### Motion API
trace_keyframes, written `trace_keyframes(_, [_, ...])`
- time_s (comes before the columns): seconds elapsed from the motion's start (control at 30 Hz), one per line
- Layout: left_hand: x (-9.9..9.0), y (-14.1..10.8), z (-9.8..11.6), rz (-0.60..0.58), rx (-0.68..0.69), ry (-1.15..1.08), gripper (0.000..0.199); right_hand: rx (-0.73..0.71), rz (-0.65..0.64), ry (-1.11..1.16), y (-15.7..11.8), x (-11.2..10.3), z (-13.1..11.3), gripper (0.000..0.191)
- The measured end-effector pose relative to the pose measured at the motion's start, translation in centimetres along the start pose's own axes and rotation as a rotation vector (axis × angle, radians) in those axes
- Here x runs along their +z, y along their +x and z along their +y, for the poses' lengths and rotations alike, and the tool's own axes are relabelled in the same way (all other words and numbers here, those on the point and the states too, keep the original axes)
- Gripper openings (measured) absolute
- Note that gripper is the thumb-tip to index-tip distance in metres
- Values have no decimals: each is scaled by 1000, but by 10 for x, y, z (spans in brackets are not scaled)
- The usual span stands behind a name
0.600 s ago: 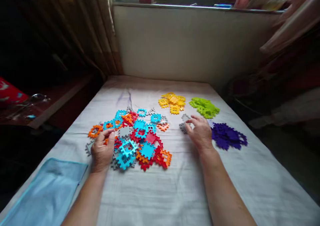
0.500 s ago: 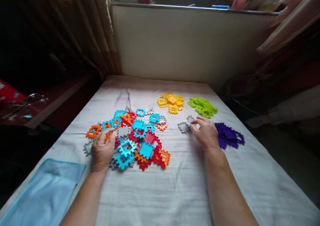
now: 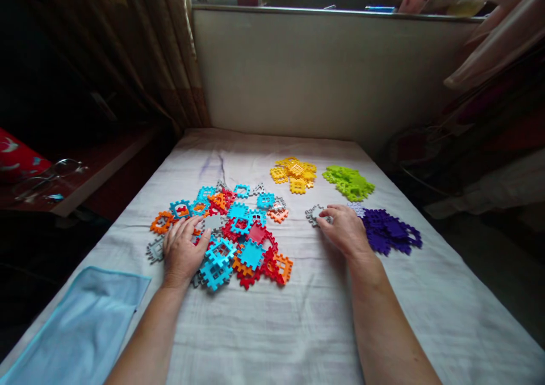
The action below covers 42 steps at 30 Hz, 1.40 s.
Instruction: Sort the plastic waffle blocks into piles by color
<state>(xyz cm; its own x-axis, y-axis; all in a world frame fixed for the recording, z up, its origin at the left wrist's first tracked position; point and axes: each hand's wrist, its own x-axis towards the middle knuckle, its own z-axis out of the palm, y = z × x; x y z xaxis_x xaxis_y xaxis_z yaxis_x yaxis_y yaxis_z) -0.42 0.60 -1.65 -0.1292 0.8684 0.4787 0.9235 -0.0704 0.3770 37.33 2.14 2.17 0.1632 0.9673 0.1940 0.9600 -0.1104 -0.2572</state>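
Left hand (image 3: 184, 250) now spreads over mixed pieces (image 3: 251, 254); right hand (image 3: 346, 230) lowers to grey pieces (image 3: 314, 217), grip unclear; bare cloth (image 3: 426, 305) meets table's right edge (image 3: 477, 291).

Filling the lower and middle frame, a table (image 3: 272, 337) covered in a white, lightly creased cloth, narrowing towards the top, with faint purple marks (image 3: 212, 163) left of centre near the far end. Left of centre, a loose mixed heap (image 3: 251, 254) of notched plastic pieces in sky blue, red, orange and grey, many overlapping. Just above centre, a small yellow pile (image 3: 297, 172); to the right of that, a lime green pile (image 3: 349, 183). Below the green, right of centre, a dark purple pile (image 3: 389, 230). Between heap and purple, grey pieces (image 3: 314, 214), partly hidden. At lower left, flat, a pale blue pouch or folded cloth, unclear which (image 3: 80, 322).
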Motion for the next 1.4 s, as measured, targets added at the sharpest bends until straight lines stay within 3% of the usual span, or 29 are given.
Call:
trace_keyframes(0.2, [-2,-2,4,-101,-21,66,44,-82,80,64,1,4,-7,18])
trace_keyframes(0.6, [-10,1,14,-229,-87,99,49,-339,148,218,-8,23,-51,17])
trace_keyframes(0.83, [-13,3,17,-255,-119,96,39,-460,152,282,-12,24,-68,16])
trace_keyframes(1.13, [-4,-1,7,-152,-49,-16,31,-561,36,416,-30,15,-104,19])
trace_keyframes(1.27, [-4,-1,8,-113,-33,-54,28,-692,-83,427,-48,13,-129,24])
trace_keyframes(1.4, [-4,3,3,-101,-34,-119,31,-716,-200,342,-62,16,-141,39])
